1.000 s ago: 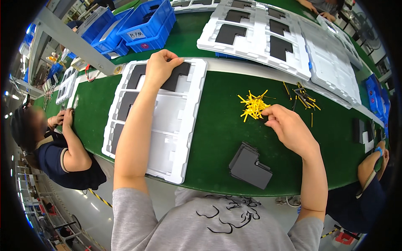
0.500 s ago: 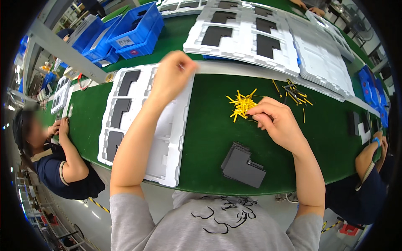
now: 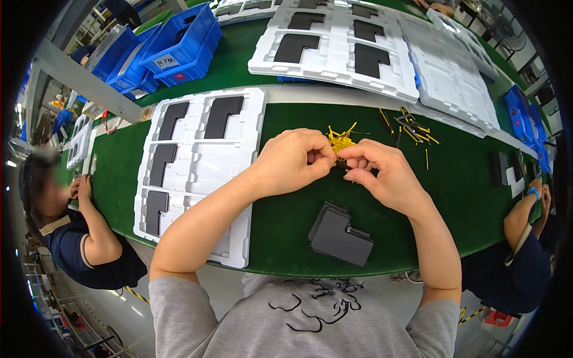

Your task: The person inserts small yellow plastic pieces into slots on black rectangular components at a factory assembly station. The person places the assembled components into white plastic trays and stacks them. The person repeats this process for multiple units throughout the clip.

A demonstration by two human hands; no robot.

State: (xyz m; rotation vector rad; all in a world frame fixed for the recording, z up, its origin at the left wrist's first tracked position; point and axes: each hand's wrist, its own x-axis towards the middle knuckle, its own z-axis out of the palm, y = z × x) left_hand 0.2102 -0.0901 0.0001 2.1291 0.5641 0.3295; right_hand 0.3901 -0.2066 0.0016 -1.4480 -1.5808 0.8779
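Observation:
My left hand [image 3: 298, 160] is closed in a pinch beside a pile of thin yellow strips [image 3: 340, 141]; what its fingertips hold, if anything, is hidden. Facing it, my right hand [image 3: 385, 176] pinches a small dark strip at the pile's near edge. The two hands' fingertips almost meet. Nearer to me lies a stack of dark grey L-shaped pieces [image 3: 341, 235]. Left of my hands is a white moulded tray [image 3: 237, 238], with several black L-shaped pieces [image 3: 224, 117] in its compartments. My left forearm crosses the tray's near right part.
More black-and-yellow strips [image 3: 413, 127] lie scattered beyond my right hand. Filled white trays [image 3: 334, 77] and stacked white trays [image 3: 450, 77] stand at the back. Blue bins [image 3: 179, 45] are at far left, beside a grey post [image 3: 89, 83]. Co-workers sit at both sides.
My left hand has come down and right from above the tray to the yellow strips, uncovering a black piece in the tray's upper right compartment. My right hand stays at the pile.

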